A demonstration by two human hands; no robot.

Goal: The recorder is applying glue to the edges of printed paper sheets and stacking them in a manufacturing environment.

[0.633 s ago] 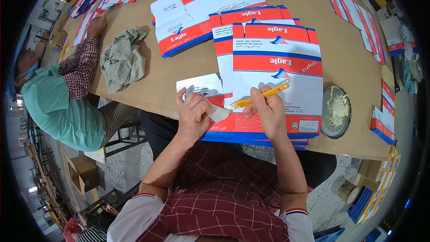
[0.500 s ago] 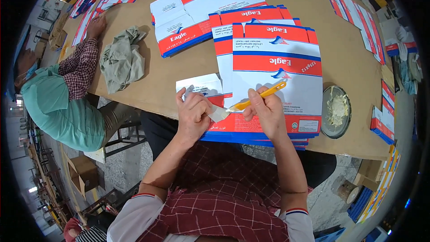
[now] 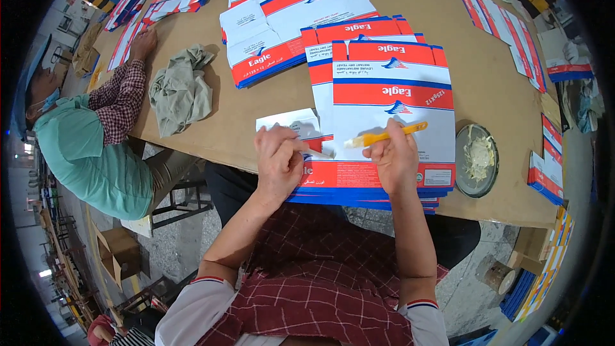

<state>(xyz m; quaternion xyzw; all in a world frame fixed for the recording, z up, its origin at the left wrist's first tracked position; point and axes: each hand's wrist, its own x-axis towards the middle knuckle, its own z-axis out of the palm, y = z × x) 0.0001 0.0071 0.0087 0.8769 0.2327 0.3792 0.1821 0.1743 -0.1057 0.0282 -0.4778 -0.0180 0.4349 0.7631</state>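
Observation:
A stack of flat printed cartons (image 3: 391, 134), white, red and blue, lies in front of me at the table's near edge. My left hand (image 3: 280, 160) is closed, pinching a pale carton flap (image 3: 318, 154) at the stack's left side. In my right hand (image 3: 396, 160) is a yellow-handled brush (image 3: 384, 135), held over the top carton with its pale, paste-coated tip toward the left. A raised white carton panel (image 3: 288, 122) shows just beyond my left hand. To the right of the stack sits a round dish of whitish paste (image 3: 478, 159).
More flat cartons (image 3: 307, 0) are piled farther back, and others lie along the right edge (image 3: 506, 38). A crumpled grey-green cloth (image 3: 181, 90) rests on the left of the table (image 3: 237, 115). A person in a green top (image 3: 106, 154) sits at the left side.
My right hand has drawn the brush up and rightward, away from the flap in my left hand. The flap now appears more edge-on. The whole view has shifted slightly.

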